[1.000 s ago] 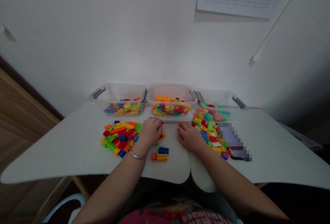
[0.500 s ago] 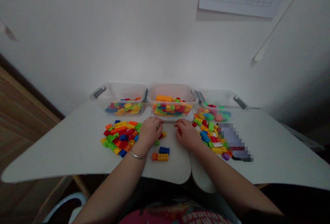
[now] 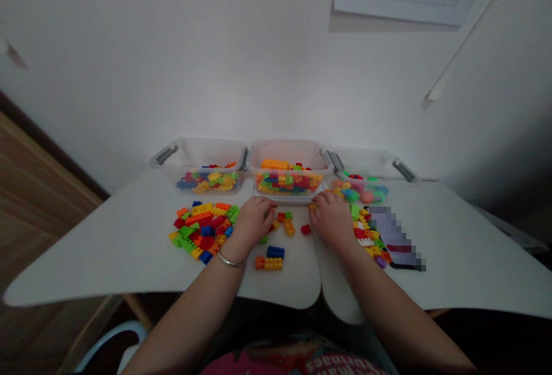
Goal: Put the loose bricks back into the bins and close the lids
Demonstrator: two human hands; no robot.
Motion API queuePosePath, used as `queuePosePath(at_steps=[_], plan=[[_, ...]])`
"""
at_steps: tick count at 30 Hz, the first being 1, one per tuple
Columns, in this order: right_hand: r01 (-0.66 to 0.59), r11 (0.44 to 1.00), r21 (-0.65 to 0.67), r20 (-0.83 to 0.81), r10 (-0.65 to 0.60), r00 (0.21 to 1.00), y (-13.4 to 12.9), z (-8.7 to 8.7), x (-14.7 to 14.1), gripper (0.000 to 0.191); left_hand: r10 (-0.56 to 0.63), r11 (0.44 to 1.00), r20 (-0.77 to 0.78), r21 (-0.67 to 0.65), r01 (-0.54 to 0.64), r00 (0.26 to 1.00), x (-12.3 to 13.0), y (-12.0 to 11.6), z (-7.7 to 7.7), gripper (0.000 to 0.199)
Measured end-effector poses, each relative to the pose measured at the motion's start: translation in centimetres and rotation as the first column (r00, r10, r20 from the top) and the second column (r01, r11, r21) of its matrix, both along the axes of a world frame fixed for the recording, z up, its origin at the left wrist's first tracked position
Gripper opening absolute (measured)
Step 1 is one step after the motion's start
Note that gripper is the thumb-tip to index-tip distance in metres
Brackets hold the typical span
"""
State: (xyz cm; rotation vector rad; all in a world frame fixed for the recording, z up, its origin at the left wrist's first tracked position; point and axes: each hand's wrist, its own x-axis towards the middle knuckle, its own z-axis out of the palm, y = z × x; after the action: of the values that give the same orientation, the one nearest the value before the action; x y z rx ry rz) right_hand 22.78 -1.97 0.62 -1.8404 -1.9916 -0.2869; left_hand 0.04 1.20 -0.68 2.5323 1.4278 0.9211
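Observation:
My left hand (image 3: 255,218) is closed at the right edge of the left brick pile (image 3: 202,228), fingertips together; what they pinch, if anything, is hidden. Over the right brick pile (image 3: 366,237), my right hand (image 3: 333,217) is closed, with a small orange-yellow toy brick (image 3: 313,206) at its fingertips. Between the hands lie a red brick (image 3: 306,229), a yellow brick (image 3: 288,226) and a few small red and green ones. Closer to me are a dark blue brick (image 3: 275,252) and a yellow brick (image 3: 273,264) touching an orange one (image 3: 259,263).
Along the wall stand three clear boxes: the left box (image 3: 207,159) and middle box (image 3: 293,148) contain bricks, the right box (image 3: 366,162) rounded colourful pieces. A phone-like object (image 3: 394,237), blurred out, lies at right. A seam divides the white tabletop (image 3: 129,248).
My right hand has moved right, onto the right pile. Red, yellow and green bricks now show between the hands. My left hand has barely moved.

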Motion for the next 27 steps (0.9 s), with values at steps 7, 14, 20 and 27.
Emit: queuePosePath(at_steps=[7, 14, 20, 27], plan=[[0.091, 0.986, -0.140, 0.149, -0.070, 0.986, 1.5, -0.9, 3.6, 0.058, -0.033, 0.999, -0.003, -0.026, 0.033, 0.999, 0.0, 0.0, 0.0, 0.021], [0.143, 0.981, -0.130, 0.169, -0.120, 0.978, 1.3, -0.9, 2.8, 0.050, -0.041, 0.998, -0.003, -0.041, 0.041, 0.999, 0.1, -0.1, 0.2, 0.019], [0.162, 0.970, -0.184, 0.190, -0.127, 0.974, 2.9, -0.9, 3.1, 0.065, -0.039, 0.998, -0.008, -0.051, 0.038, 0.999, 0.1, -0.3, 0.3, 0.019], [0.183, 0.952, -0.244, 0.170, -0.144, 0.975, 2.1, -0.6, 2.9, 0.053, -0.054, 0.997, -0.009, -0.047, 0.054, 0.999, 0.1, -0.3, 0.2, 0.017]])
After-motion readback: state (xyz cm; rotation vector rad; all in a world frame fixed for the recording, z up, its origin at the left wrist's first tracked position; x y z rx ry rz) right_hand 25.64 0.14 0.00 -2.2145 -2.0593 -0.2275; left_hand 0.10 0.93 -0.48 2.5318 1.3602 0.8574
